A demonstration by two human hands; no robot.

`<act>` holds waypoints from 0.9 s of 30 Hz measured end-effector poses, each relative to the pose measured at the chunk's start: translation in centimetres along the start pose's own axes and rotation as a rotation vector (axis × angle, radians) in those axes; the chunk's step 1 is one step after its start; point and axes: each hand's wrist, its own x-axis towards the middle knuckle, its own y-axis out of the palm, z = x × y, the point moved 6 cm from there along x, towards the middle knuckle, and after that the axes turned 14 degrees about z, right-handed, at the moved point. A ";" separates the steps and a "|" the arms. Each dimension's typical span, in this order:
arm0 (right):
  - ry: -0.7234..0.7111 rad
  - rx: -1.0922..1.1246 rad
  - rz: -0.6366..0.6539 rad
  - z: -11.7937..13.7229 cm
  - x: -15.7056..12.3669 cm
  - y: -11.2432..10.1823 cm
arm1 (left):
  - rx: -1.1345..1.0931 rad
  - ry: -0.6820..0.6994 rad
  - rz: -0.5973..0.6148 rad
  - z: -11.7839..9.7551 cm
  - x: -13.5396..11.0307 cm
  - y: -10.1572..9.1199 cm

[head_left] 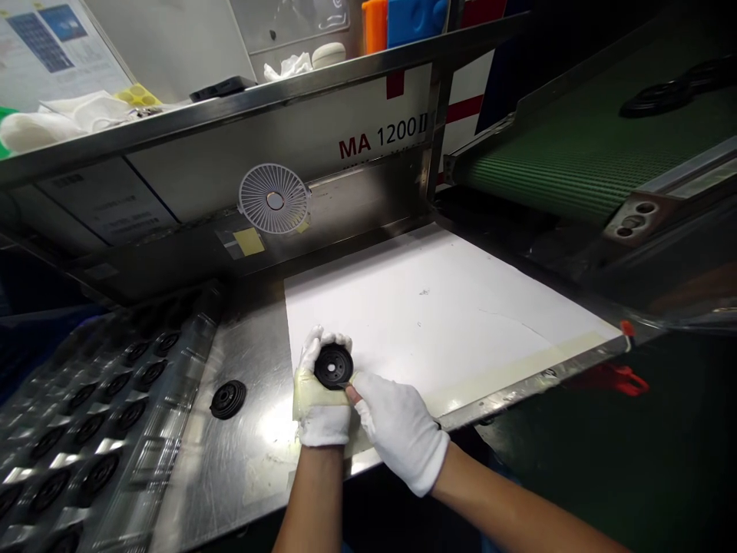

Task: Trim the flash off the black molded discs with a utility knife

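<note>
My left hand (pixel 318 403), in a white glove, is curled around a round black plastic disc (pixel 333 365) and holds it over the front left corner of a white sheet (pixel 437 315). My right hand (pixel 398 428), also gloved in white, is closed in a pinch at the disc's lower right edge, with a bare fingertip pressed against the rim. What the pinch holds, if anything, is too small to make out. A second black disc (pixel 228 399) lies flat on the steel table (pixel 253 461) to the left of my hands.
A clear plastic tray (pixel 86 438) with several black discs in its pockets sits at the left. A green conveyor belt (pixel 581 153) at the upper right carries more black parts (pixel 656 98). A white fan grille (pixel 275 198) hangs on the back panel. A red tool (pixel 619 378) lies beyond the table's right edge.
</note>
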 end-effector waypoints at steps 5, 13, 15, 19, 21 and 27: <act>-0.009 0.044 -0.029 -0.9 0.2 -0.8 | 0.050 -0.183 0.096 0.1 -0.6 0.3; 0.004 0.041 -0.001 0.0 0.0 -0.1 | -0.056 0.010 -0.037 0.3 0.1 -0.1; 0.001 0.040 0.006 0.1 0.0 -0.2 | -0.033 0.037 -0.029 -0.1 -0.4 0.0; -0.013 0.067 -0.012 -0.4 0.0 -0.9 | 0.028 -0.132 0.079 -0.1 -1.3 0.9; -0.006 0.066 -0.039 -0.8 0.0 -1.1 | 0.021 -0.158 0.097 -0.1 -1.3 1.1; -0.009 0.069 -0.083 -0.8 -0.2 -0.6 | -0.074 -0.100 -0.072 0.4 -0.6 0.3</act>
